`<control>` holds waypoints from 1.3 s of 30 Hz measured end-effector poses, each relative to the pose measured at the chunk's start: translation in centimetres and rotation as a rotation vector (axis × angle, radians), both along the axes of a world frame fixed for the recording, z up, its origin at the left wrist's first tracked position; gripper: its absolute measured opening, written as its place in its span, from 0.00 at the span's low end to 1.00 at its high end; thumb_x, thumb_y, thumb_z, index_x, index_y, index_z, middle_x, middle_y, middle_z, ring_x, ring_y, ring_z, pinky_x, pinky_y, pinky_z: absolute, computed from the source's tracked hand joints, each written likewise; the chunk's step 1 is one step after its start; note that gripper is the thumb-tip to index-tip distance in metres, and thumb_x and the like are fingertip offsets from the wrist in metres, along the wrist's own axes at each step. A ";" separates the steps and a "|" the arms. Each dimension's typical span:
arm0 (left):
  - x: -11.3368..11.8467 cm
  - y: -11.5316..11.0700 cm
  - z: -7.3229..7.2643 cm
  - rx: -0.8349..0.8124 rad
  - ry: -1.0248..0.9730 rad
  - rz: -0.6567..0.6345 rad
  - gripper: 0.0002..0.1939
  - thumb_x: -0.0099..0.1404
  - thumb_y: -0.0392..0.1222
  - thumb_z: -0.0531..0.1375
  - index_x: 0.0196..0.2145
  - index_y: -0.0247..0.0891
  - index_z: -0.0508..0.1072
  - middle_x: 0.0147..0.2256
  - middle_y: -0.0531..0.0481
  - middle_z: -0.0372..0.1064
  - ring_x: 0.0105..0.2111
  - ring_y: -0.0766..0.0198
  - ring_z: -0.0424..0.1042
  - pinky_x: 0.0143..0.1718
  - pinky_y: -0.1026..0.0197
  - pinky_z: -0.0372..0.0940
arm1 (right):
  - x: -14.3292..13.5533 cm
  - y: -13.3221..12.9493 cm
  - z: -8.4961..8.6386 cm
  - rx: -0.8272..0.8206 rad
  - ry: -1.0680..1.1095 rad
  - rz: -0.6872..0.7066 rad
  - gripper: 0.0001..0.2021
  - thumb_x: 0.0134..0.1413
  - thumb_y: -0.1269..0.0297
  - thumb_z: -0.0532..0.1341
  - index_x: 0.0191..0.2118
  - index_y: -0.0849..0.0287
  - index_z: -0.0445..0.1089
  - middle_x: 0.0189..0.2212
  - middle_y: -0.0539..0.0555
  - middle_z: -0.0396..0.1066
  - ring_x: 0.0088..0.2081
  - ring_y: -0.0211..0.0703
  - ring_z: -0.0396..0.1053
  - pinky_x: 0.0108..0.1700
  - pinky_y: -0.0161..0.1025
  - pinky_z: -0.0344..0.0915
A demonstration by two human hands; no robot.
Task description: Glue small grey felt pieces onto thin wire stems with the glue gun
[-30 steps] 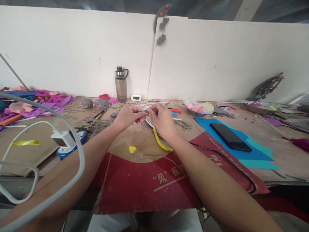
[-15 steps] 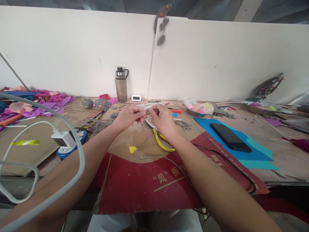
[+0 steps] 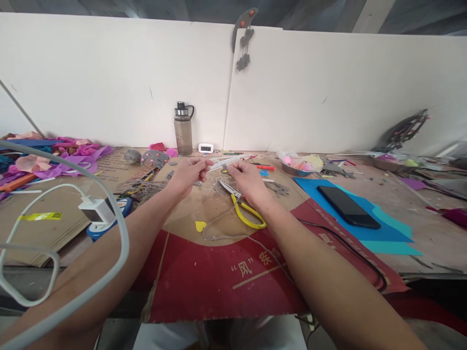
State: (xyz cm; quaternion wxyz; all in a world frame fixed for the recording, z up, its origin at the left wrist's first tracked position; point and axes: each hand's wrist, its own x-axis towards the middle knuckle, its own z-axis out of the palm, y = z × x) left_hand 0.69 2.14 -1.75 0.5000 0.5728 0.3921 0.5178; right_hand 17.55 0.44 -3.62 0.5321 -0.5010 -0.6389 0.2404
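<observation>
Scrap of grey material (image 3: 224, 168), small and partly hidden, sits at the fingertips of my right hand (image 3: 248, 181), above the cardboard (image 3: 222, 287). Its exact shape is too small to confirm. The fingers of that hand are narrow, thumb and forefinger pinched on its edge. My left hand (image 3: 190, 174) is beside it, apart from the scrap, fingers drawn together; whether they grip a fine strand, I cannot tell.

Directly below my right hand lie the scissors (image 3: 248, 216), yellow handles toward me, blades pointing away. A loose grey thread (image 3: 226, 237) runs across the cardboard, passing near the yellow heart (image 3: 200, 226). White strips (image 3: 228, 162) lie just beyond my hands.

Assessment of handling: so small a piece calls for a light pinch at the very edge, leaving its face exposed. Hard pressure could crease it or roll it out of my grip. Both wrists would be best held low and steady, and the thread clear of the blades, where it could snag.

Farther out, a phone (image 3: 348, 206) rests on blue sheets to my right, on the tabletop (image 3: 397, 204). A bottle (image 3: 183, 136) stands upright at the back, beside a small white timer (image 3: 206, 148).
</observation>
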 end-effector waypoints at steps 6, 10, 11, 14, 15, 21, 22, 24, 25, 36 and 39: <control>0.3 -0.8 0.2 -0.089 0.151 -0.169 0.12 0.54 0.45 0.66 0.27 0.31 0.76 0.27 0.45 0.73 0.25 0.69 0.70 0.27 0.66 0.64 | -0.1 0.3 -0.6 -0.018 0.016 0.023 0.10 0.49 0.59 0.55 0.23 0.58 0.64 0.20 0.46 0.62 0.25 0.36 0.57 0.31 0.35 0.55; 0.3 -0.9 0.1 -0.064 0.201 -0.154 0.10 0.53 0.43 0.66 0.28 0.32 0.77 0.24 0.47 0.73 0.23 0.70 0.70 0.26 0.67 0.64 | -0.3 -0.3 -0.2 -0.001 -0.082 -0.001 0.09 0.51 0.61 0.55 0.25 0.58 0.66 0.23 0.48 0.66 0.27 0.37 0.60 0.33 0.36 0.56; 0.3 -0.8 0.0 -0.041 0.229 -0.151 0.09 0.53 0.43 0.66 0.28 0.33 0.77 0.24 0.47 0.73 0.23 0.70 0.69 0.26 0.67 0.63 | -0.4 -0.5 -0.1 0.011 -0.117 -0.003 0.09 0.51 0.61 0.55 0.26 0.59 0.66 0.24 0.48 0.67 0.28 0.38 0.61 0.34 0.36 0.57; 0.3 -0.4 -0.4 0.045 0.331 -0.129 0.08 0.53 0.43 0.65 0.27 0.34 0.76 0.21 0.49 0.72 0.21 0.70 0.68 0.25 0.68 0.63 | -0.7 -0.7 0.0 0.065 -0.185 0.003 0.07 0.52 0.64 0.55 0.27 0.58 0.67 0.25 0.49 0.68 0.28 0.38 0.62 0.34 0.36 0.57; 0.3 -0.3 -0.5 0.071 0.356 -0.116 0.08 0.53 0.42 0.65 0.26 0.34 0.76 0.21 0.49 0.72 0.21 0.70 0.68 0.24 0.68 0.63 | -0.8 -0.8 0.0 0.082 -0.198 0.010 0.07 0.52 0.64 0.56 0.27 0.58 0.67 0.25 0.49 0.69 0.28 0.38 0.62 0.34 0.36 0.57; 0.0 0.2 -0.6 0.138 0.372 0.046 0.06 0.53 0.39 0.62 0.23 0.34 0.72 0.19 0.51 0.70 0.18 0.71 0.66 0.22 0.68 0.62 | -0.9 -1.1 -0.1 0.080 -0.165 0.037 0.06 0.54 0.63 0.56 0.36 0.58 0.65 0.25 0.48 0.67 0.28 0.38 0.63 0.34 0.36 0.58; -0.1 0.3 -0.6 0.141 0.358 0.086 0.06 0.53 0.39 0.62 0.23 0.34 0.72 0.19 0.51 0.70 0.18 0.71 0.65 0.22 0.68 0.61 | -0.9 -1.1 -0.1 0.086 -0.175 0.044 0.05 0.54 0.63 0.55 0.35 0.58 0.65 0.26 0.48 0.67 0.28 0.39 0.63 0.34 0.36 0.58; -0.3 0.4 -0.4 0.163 0.308 0.152 0.06 0.53 0.39 0.62 0.24 0.34 0.72 0.19 0.51 0.70 0.17 0.72 0.64 0.21 0.68 0.61 | -0.9 -1.2 -0.1 0.107 -0.220 0.059 0.06 0.55 0.63 0.54 0.31 0.58 0.65 0.26 0.49 0.67 0.30 0.39 0.63 0.36 0.36 0.58; -0.4 0.5 -0.5 0.180 0.277 0.173 0.06 0.54 0.39 0.62 0.25 0.34 0.72 0.19 0.52 0.69 0.17 0.72 0.64 0.21 0.68 0.61 | -1.0 -1.2 -0.1 0.114 -0.245 0.069 0.07 0.56 0.64 0.53 0.30 0.58 0.66 0.26 0.49 0.67 0.30 0.39 0.62 0.36 0.37 0.57; -2.1 2.7 -1.1 0.238 -0.061 0.392 0.06 0.54 0.40 0.62 0.25 0.33 0.71 0.21 0.53 0.68 0.18 0.74 0.63 0.18 0.70 0.58 | -0.8 -2.3 0.8 -0.025 -0.261 0.372 0.12 0.58 0.59 0.53 0.33 0.59 0.71 0.23 0.46 0.62 0.27 0.35 0.59 0.32 0.34 0.55; -3.3 3.6 -1.0 0.208 -0.243 0.493 0.06 0.53 0.37 0.63 0.24 0.33 0.70 0.21 0.54 0.67 0.17 0.75 0.62 0.18 0.70 0.58 | -0.3 -3.2 2.1 -0.096 -0.247 0.436 0.14 0.59 0.58 0.53 0.37 0.58 0.73 0.24 0.47 0.63 0.24 0.33 0.56 0.30 0.33 0.54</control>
